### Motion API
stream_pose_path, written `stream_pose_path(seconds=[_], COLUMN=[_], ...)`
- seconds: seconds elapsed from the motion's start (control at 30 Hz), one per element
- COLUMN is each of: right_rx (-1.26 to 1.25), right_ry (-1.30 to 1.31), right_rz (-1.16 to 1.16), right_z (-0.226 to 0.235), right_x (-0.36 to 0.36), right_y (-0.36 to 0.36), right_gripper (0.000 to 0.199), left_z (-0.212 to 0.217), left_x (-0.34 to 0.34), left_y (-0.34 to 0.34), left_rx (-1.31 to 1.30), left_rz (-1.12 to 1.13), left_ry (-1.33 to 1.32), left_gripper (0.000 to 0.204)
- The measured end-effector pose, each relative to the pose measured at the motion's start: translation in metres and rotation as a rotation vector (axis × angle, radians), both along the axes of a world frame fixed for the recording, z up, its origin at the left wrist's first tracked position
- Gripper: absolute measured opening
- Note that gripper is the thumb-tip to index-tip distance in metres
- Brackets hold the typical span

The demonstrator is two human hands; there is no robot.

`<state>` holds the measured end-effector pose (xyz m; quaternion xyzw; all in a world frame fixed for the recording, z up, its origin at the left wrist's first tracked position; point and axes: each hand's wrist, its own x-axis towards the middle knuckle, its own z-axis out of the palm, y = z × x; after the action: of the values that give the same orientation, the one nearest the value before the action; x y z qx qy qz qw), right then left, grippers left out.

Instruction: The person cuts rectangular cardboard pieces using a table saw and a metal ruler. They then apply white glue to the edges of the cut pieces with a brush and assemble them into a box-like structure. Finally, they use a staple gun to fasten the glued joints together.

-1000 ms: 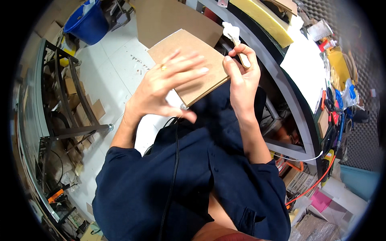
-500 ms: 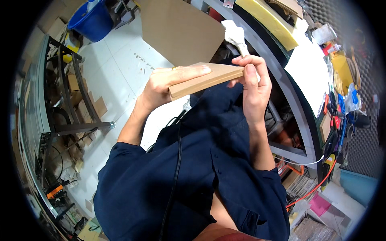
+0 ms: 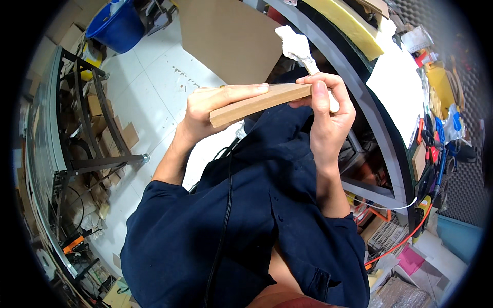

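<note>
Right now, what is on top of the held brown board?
On top of the brown board lie fingers of the left hand. Its upper face shows only as a narrow strip; the part beneath the fingers is covered and cannot be seen.

"Are there any words or numbers to read?"
"None that I can read anywhere."
"What about the white sheet (image 3: 396, 87), along the edge of the bench (image 3: 367, 115) nearest the person?"
"It shows as bright white; I can read no lettering on it."
"And the small bottle (image 3: 429, 58), toward the bench's far edge?"
"Too small and blurred; I can't tell whether it has a label."
"The brown slab (image 3: 262, 105) being held?"
"I can read no writing on its side, and its top is tilted too flat to tell."
"The blue bucket (image 3: 120, 33)?"
"Nothing readable there either."
</note>
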<state>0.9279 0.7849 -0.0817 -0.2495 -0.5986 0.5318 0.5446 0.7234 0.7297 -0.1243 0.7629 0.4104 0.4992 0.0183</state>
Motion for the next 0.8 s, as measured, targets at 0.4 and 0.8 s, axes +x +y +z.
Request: stream_pose_path(seconds=[0.4, 0.8], right_rx=[-0.008, 0.433], right_ry=[-0.177, -0.326], right_rz=[-0.084, -0.344], right_z=[0.002, -0.007], right_x=[0.001, 0.055], right_y=[0.004, -0.016], right_gripper=[0.030, 0.027], left_z=[0.002, -0.003], left_x=[0.004, -0.010], left_y=[0.001, 0.007], left_rx=[-0.012, 0.026], left_rz=[-0.036, 0.086], left_ry=[-0.011, 0.091], left_gripper=[0.042, 0.037])
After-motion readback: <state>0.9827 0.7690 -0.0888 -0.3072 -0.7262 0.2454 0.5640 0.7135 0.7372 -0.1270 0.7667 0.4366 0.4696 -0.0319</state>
